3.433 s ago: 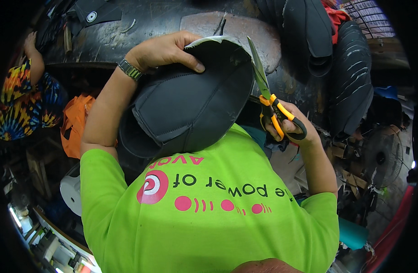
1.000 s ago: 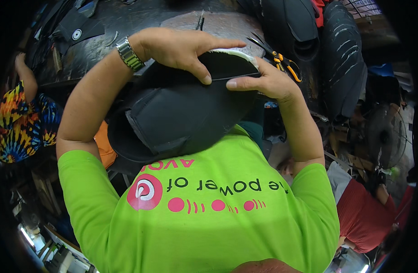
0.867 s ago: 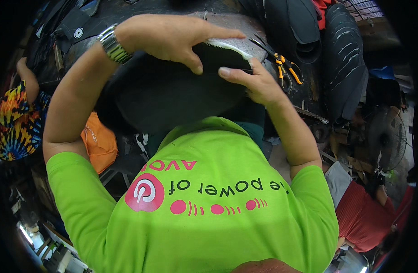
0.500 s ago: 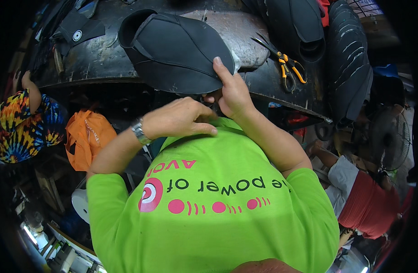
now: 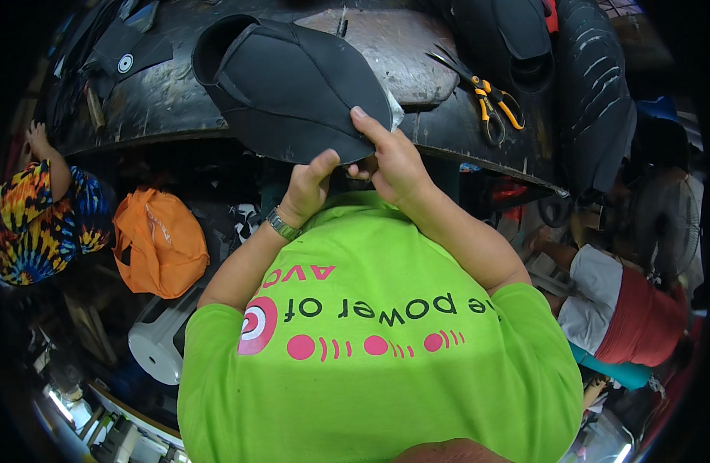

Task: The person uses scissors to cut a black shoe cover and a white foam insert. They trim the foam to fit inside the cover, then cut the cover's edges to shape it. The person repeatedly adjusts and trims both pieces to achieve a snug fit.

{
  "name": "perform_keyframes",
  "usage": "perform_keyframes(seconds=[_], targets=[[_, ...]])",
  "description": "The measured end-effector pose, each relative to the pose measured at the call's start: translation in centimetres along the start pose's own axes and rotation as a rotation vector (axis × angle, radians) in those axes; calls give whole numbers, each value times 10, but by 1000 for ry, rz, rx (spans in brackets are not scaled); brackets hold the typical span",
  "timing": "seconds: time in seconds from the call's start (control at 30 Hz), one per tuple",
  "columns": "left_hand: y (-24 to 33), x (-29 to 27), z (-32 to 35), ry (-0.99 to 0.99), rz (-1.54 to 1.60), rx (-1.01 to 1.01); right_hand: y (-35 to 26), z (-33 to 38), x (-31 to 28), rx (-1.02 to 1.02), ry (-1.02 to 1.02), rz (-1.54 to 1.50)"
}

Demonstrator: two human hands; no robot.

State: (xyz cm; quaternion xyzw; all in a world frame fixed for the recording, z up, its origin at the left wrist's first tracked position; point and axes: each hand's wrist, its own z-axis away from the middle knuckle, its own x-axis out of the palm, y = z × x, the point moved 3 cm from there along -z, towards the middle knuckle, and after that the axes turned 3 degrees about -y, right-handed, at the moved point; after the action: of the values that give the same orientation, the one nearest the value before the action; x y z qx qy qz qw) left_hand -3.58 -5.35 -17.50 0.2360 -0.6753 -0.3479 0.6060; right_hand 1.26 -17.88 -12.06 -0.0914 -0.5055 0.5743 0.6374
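A black shoe upper [image 5: 293, 89] with curved stitched seams is tilted over the table's near edge, its round opening toward the far left. My right hand [image 5: 397, 166] grips its near right edge, thumb on top and fingers curled beneath. My left hand [image 5: 308, 185], with a metal watch on the wrist, is closed at the near edge beside it, thumb raised against the rim. The fingers of both hands are partly hidden under the upper. A whitish scrap [image 5: 395, 112] shows at its right edge.
Scissors [image 5: 490, 100] with yellow-and-black handles lie on the dark table [image 5: 158, 96], near a worn board [image 5: 416, 58]. More black uppers [image 5: 594, 92] are stacked at the right. An orange bag [image 5: 158, 243] rests on a stool [image 5: 158, 339] at left. Other people are on both sides.
My left hand has moved up from in front of my chest to the upper's near edge and closed there. The upper has shifted slightly left; my right hand keeps its grip.
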Motion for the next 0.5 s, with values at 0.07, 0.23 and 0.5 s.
perform_keyframes(seconds=[0.07,0.23,0.5], targets=[[3,0,-5,27,111,-80,0,0,-1,-7,11,54],[-8,-8,-11,197,55,-46,-8,-1,-11,-31,7,121],[-13,-28,-12,188,-1049,406,-22,-11,-42,-221,111,385]])
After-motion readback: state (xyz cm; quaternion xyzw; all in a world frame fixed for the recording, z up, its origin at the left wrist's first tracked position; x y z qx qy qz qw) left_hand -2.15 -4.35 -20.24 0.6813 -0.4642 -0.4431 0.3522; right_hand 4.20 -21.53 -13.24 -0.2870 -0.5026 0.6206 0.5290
